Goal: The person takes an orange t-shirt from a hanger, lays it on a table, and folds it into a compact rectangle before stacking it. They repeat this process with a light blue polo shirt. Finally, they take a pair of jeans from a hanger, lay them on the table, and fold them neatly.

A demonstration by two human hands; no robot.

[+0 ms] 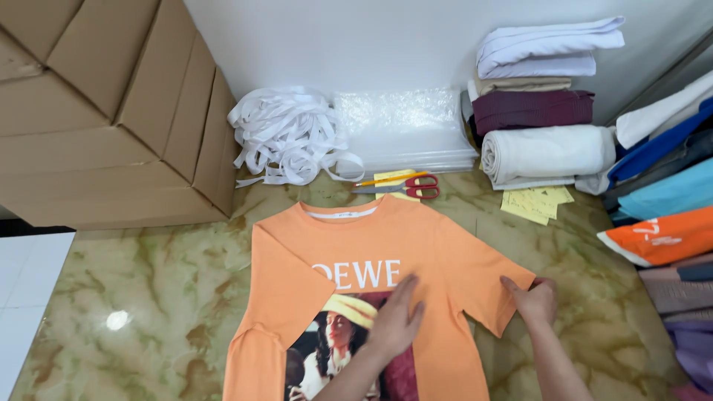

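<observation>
While the left hand [394,323] is lying flat, fingers apart, on the orange T-shirt [386,245], the right hand [533,299] is pinching its sleeve hem, which is probably risking a crooked fold if the shirt slides on the worktop [148,297].

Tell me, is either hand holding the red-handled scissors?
No. The scissors lie untouched beyond the collar, while the left hand presses flat on the orange T-shirt and the right hand grips its sleeve.
</observation>
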